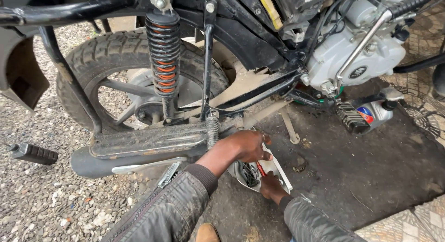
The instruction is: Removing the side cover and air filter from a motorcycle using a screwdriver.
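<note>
Container (278, 170) sits between left hand (248, 147) and right hand (271, 186).

Outdoor roadside repair spot: motorcycle (241, 52) on gravel (41, 200), oil-stained ground (371, 168).

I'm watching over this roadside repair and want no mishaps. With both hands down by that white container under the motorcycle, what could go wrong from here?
The white container sits tilted on oil-stained ground; it could tip and spill what it holds. The left hand works close under the exhaust pipe; if that is hot, the wrist might get burned. The right hand holds the container with a thin red tool by it, which could slip.
</note>
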